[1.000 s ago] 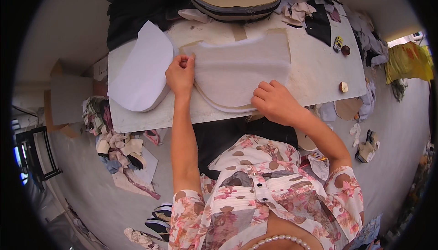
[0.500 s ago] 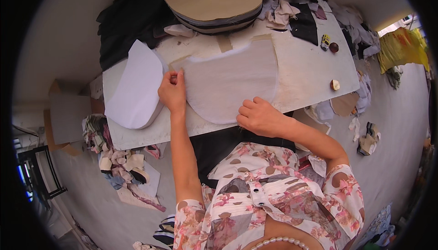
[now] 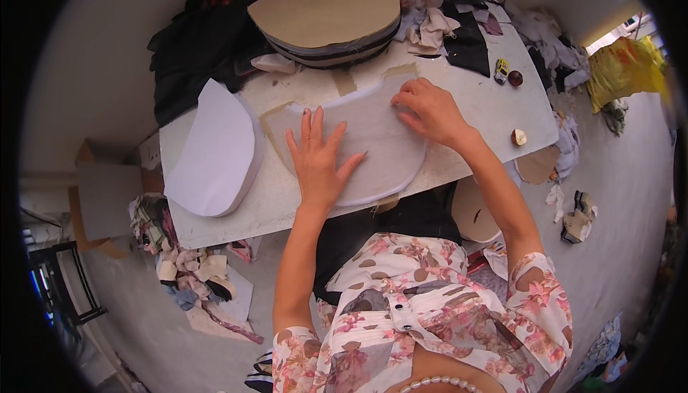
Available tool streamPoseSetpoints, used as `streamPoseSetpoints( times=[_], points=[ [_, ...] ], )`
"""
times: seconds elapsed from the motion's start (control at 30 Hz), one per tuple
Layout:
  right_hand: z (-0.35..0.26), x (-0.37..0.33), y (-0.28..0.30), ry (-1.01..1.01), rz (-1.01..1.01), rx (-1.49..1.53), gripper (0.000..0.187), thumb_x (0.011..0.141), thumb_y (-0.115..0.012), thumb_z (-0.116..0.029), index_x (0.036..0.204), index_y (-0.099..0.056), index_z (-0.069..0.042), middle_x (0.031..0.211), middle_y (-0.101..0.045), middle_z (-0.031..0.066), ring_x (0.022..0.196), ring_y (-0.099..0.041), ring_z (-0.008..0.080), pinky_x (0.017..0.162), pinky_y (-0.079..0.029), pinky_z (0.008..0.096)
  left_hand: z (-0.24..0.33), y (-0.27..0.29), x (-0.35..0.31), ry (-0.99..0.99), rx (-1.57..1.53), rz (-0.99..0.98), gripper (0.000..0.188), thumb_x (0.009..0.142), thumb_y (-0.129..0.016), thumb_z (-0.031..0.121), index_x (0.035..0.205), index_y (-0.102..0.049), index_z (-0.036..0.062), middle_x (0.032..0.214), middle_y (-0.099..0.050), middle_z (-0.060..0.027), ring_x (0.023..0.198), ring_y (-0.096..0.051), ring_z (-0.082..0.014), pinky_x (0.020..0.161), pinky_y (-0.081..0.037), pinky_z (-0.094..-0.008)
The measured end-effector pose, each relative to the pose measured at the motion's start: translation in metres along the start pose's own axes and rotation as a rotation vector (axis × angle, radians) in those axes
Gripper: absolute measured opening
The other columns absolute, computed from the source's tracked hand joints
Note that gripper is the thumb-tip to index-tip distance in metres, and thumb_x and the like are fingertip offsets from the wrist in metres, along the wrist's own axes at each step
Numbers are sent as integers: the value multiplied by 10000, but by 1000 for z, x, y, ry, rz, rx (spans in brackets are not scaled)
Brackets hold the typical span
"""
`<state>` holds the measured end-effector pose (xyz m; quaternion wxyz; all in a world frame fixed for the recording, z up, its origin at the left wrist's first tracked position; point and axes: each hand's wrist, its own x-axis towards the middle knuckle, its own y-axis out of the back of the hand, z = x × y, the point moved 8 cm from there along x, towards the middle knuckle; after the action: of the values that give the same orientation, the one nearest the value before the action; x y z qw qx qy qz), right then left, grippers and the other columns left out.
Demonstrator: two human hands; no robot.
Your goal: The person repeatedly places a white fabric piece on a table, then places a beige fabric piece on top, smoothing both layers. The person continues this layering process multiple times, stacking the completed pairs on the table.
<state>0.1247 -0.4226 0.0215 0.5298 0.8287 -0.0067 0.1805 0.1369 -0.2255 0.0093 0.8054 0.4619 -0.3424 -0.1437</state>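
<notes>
On the white table lies a pale greyish-white sheet point(image 3: 383, 156) with a curved near edge, cloth-like in look. My left hand point(image 3: 317, 167) rests flat on its left part, fingers spread. At the sheet's far right corner, my right hand point(image 3: 433, 111) touches down with bent fingers, the thumb apart from them. Tan strips show past the sheet's edges at the left, far right and near side; what they belong to is partly hidden. Left of my left hand stands a thick stack of white half-round sheets point(image 3: 215, 149).
A tall stack of half-round pieces with a tan top point(image 3: 330, 9) stands at the table's far side. Black fabric point(image 3: 201, 49) lies beside it. A toy car point(image 3: 501, 71) and a dark red ball point(image 3: 515, 78) sit at right. Fabric scraps point(image 3: 201, 264) litter the floor.
My left hand went from a pinch at the sheet's left edge to lying spread upon it. My right hand moved from the near edge to the far right corner. The sheet shifted slightly left and nearer.
</notes>
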Motion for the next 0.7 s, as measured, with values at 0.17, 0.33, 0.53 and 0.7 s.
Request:
streamPoseSetpoints(
  times=[0.17,0.33,0.53,0.7],
  points=[
    [20,4,-1,-47,-12,-89,248,735,-695,-81,979,-652,-86,997,-578,74,983,-556,264,783,-491,380,-6,-19,-9,46,-5,-158,748,689,-756,499,1294,-547,113,1477,-326,-195,1389,-245,-388,1079,-127,-642],
    [5,5,8,-120,32,-159,358,758,-719,-191,1097,-633,-113,1170,-559,104,1107,-521,300,897,-458,436,-7,-16,-9,41,-19,-187,786,708,-737,505,1347,-495,116,1498,-290,-191,1398,-228,-389,1087,-106,-638],
    [-18,-2,-33,5,-92,-255,696,856,-586,-482,1431,-384,-147,1516,-236,188,1424,-155,370,1122,-120,586,-36,-3,-8,114,54,-168,751,782,-672,490,1400,-443,129,1535,-216,-188,1415,-172,-398,1100,-66,-627],
    [-6,-8,-52,-40,-189,-230,703,863,-563,-489,1444,-364,-148,1534,-194,194,1436,-120,372,1133,-71,583,-49,-11,-15,136,80,-198,769,801,-639,514,1427,-406,133,1546,-183,-190,1421,-119,-427,1104,-46,-626]
  ],
)
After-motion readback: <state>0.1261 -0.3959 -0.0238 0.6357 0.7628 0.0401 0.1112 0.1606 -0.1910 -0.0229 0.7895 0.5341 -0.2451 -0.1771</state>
